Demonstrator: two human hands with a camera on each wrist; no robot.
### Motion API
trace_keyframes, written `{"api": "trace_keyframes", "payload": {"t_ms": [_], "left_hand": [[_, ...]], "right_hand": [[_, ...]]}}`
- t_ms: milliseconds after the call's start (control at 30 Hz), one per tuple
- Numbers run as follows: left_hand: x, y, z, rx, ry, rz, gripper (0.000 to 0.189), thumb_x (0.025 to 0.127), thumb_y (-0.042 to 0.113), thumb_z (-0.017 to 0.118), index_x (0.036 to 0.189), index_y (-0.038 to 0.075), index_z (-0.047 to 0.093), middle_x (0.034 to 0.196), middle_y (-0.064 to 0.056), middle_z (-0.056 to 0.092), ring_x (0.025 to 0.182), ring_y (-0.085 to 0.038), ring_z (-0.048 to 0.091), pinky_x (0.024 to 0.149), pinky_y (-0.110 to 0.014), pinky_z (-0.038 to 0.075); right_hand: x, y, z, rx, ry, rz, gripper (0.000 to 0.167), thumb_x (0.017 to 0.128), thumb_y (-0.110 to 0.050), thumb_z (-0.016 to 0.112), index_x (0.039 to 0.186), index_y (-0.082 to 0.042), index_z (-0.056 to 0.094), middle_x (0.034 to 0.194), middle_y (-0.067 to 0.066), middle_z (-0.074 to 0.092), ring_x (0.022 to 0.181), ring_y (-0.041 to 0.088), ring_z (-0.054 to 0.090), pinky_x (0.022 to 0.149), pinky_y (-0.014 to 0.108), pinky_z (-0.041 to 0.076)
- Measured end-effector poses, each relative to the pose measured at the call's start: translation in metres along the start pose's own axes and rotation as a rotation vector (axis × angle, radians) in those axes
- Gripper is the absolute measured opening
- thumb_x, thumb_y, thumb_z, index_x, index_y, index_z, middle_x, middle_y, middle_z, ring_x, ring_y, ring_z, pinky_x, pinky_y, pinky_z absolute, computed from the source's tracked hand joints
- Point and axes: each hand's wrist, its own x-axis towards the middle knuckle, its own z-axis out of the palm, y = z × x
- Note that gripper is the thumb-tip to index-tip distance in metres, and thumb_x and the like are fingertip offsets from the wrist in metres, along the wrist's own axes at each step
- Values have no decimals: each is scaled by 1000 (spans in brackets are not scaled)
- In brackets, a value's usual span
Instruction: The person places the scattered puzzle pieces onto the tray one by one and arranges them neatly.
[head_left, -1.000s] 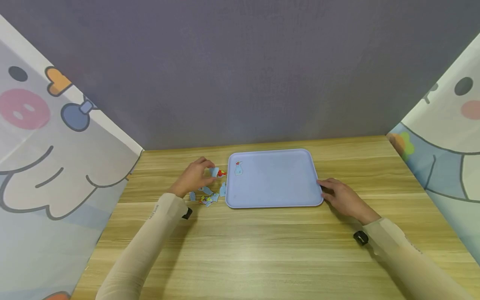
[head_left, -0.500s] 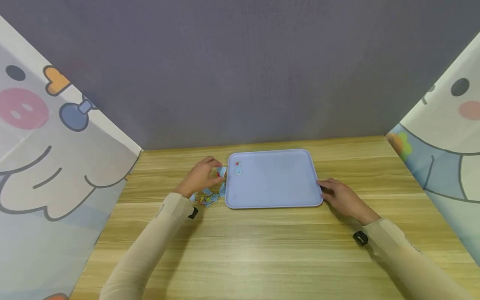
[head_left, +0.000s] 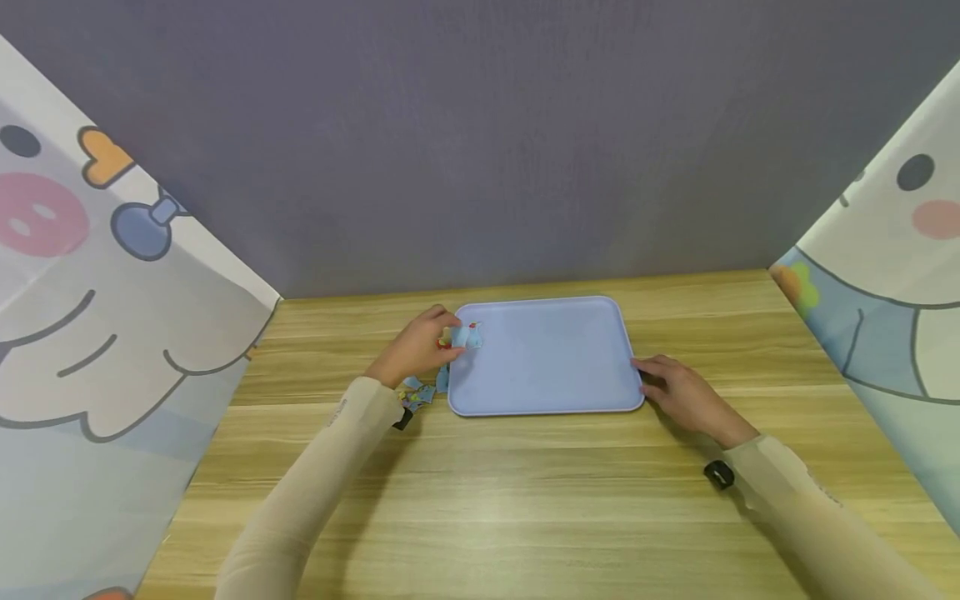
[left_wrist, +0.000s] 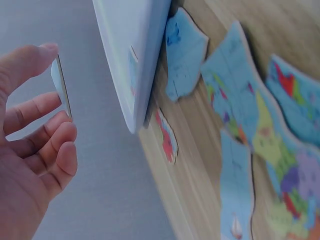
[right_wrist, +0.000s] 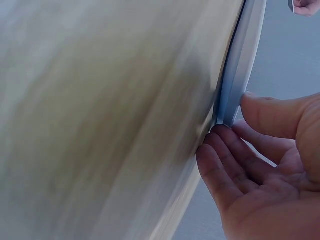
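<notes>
My left hand (head_left: 415, 348) is over the left rim of the pale blue tray (head_left: 555, 367). It pinches a thin light-blue puzzle piece (left_wrist: 59, 82) between thumb and fingertips, seen nearly edge-on in the left wrist view. Another blue puzzle piece with a red mark (head_left: 474, 336) lies in the tray's upper left, close to those fingertips. At the tray's right edge, my right hand (head_left: 686, 400) grips the rim, thumb on the rim and the other fingertips low against its side. Loose map-patterned puzzle pieces (left_wrist: 240, 75) lie on the table left of the tray.
A small red piece (left_wrist: 166, 137) and a blue piece (left_wrist: 185, 55) lie right beside the tray's left wall. Some loose pieces overlap. The wooden table (head_left: 525, 500) meets a grey wall (head_left: 525, 150) behind, with cartoon-printed panels (head_left: 180, 317) at both sides.
The left hand has moved right, carrying the blue puzzle piece from above the loose pieces to over the tray's left edge. The right hand stays at the tray's right rim.
</notes>
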Motion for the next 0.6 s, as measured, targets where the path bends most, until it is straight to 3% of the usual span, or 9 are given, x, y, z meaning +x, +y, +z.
{"api": "trace_keyframes", "payload": {"t_ms": [267,400,600], "left_hand": [[14,7,9,58,21,57,41,80,23,77,111,0,65,105,-11,58,93,-23,50,84,-34,43],[23,9,17,108,21,39,39,79,24,78,109,2,66,106,-7,59,97,-23,49,92,-36,38],[35,15,30,164,10,-14,38,77,27,79,105,4,69,102,-7,62,90,-24,47,84,-37,38]], "right_hand": [[0,0,0,-1,4,2,44,86,3,64,128,9,53,118,22,56,110,42,51,90,55,40],[0,0,0,0,5,-2,44,86,4,64,127,10,53,118,22,57,110,41,52,90,55,41],[0,-1,0,-1,8,-2,44,86,4,64,127,10,53,117,22,57,109,41,52,89,55,41]]}}
